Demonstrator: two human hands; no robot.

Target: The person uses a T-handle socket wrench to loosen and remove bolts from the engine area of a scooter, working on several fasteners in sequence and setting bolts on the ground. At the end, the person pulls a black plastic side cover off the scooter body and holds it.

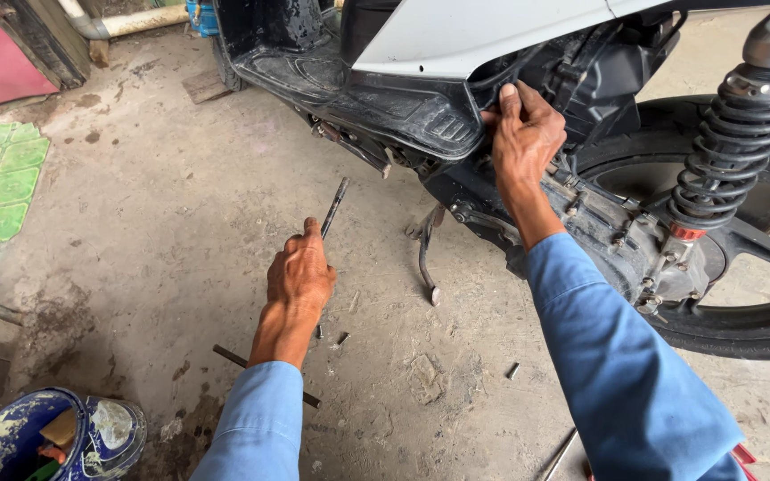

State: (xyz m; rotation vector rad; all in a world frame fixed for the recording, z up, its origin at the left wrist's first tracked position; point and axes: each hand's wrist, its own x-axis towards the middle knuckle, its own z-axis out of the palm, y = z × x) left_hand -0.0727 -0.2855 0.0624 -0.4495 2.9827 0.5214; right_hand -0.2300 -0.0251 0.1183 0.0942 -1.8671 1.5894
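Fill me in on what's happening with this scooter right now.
A person in blue sleeves works at a scooter parked on a stained concrete floor. The right hand grips the edge of the black plastic side panel under the white body cover. The left hand holds a thin dark metal rod tool, its tip pointing toward the scooter's underside. A few small bolts lie on the floor, and a blue paint-splashed bucket sits at lower left.
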